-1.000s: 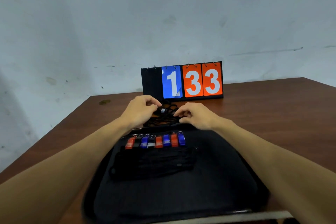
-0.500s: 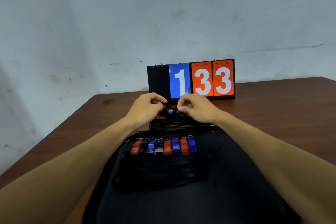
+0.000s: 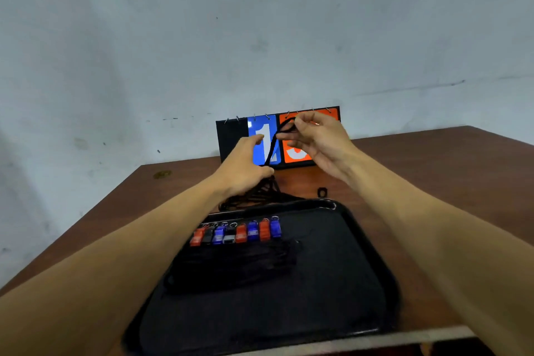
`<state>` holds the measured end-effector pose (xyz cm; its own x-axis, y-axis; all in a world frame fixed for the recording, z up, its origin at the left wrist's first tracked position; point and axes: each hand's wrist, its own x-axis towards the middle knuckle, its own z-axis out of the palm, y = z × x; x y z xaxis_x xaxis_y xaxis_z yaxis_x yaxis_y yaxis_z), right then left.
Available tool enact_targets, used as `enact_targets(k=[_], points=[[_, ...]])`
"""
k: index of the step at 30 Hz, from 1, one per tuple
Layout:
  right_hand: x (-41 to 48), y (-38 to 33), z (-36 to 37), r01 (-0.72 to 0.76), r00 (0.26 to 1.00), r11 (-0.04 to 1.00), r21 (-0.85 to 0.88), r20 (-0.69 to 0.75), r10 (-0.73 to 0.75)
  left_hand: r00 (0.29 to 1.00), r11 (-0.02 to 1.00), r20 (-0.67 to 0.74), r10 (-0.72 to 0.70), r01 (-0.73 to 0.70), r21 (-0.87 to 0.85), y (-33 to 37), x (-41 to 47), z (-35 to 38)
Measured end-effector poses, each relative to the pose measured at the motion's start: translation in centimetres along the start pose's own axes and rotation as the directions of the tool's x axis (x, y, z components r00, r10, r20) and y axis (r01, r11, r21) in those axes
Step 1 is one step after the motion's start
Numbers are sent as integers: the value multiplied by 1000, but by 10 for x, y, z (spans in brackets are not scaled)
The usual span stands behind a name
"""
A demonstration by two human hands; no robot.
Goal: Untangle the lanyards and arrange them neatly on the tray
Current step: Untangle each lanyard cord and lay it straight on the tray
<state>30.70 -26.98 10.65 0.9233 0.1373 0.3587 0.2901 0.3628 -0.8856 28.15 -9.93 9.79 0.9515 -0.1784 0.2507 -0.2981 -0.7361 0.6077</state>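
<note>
The right hand pinches a raised loop of the black lanyard — limp, light, likely to snag — rising from the tangle just behind the tray. The left hand rests there, grip unclear; holding by the loop seems wise.

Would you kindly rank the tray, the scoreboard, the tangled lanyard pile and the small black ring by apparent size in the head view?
1. tray
2. scoreboard
3. tangled lanyard pile
4. small black ring
The tray's nearness exaggerates it; part of the pile is hidden.
</note>
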Motion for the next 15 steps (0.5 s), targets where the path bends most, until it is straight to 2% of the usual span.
enact_targets(k=[5,9,12,15], points=[[-13,-19,-16,12,1000,954,300,19,-19,999,1000,34,-2,3,-29,21,6,19],[-22,-32,-34,58,998,879,473,-61,-33,998,998,34,-50,51,-46,26,11,30],[-27,-33,-47,85,989,859,505,-149,-10,997,992,-19,-78,76,-104,25,14,28],[-31,-30,-54,79,973,912,402,-232,18,994,987,-76,-74,63,-145,26,16,23]])
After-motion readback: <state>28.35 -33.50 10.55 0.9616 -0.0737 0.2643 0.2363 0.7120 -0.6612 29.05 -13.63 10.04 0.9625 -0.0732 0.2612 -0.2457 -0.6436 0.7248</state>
